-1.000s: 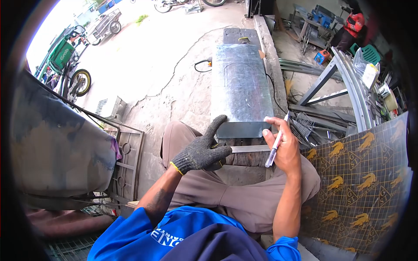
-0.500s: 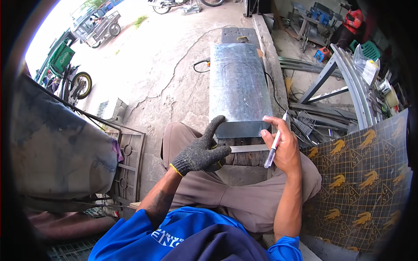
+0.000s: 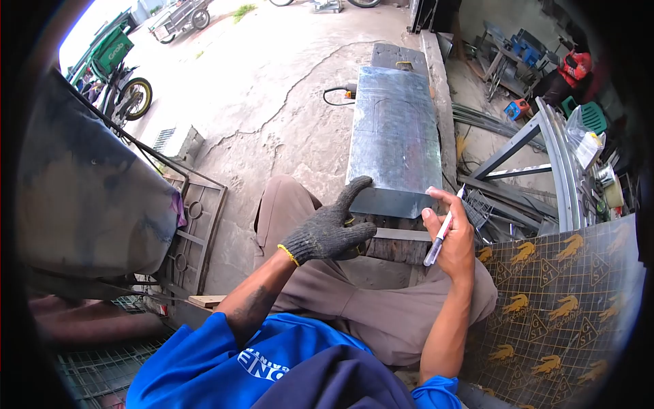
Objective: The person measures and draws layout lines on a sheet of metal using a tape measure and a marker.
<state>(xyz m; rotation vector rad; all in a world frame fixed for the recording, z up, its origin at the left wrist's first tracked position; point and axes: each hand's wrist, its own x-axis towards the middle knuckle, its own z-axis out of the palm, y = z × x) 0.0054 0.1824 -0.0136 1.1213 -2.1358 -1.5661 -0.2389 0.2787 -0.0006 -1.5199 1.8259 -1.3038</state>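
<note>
A grey metal sheet (image 3: 395, 129) with a faint arched outline on it lies lengthwise along a wooden bench; its near edge is bent down. My left hand (image 3: 334, 228), in a dark knitted glove with a yellow cuff, is at the near left corner. Its index finger lies against the sheet, and the thumb sticks out apart, beside a pale strip (image 3: 403, 234) at the bench end. The other fingers are partly hidden. My bare right hand (image 3: 453, 238) grips a white pen (image 3: 439, 240), tilted, with fingertips at the sheet's near right corner.
A corded tool (image 3: 349, 91) sits left of the bench. Metal frames (image 3: 511, 146) and scraps crowd the right side. A printed board (image 3: 558, 307) stands near my right knee, and a metal grille (image 3: 201, 235) is at left. A person in red (image 3: 575, 68) sits far back.
The view has turned slightly, so the bench and sheet appear farther right. Both hands stay at the sheet's near corners, and the pen stays in my right hand.
</note>
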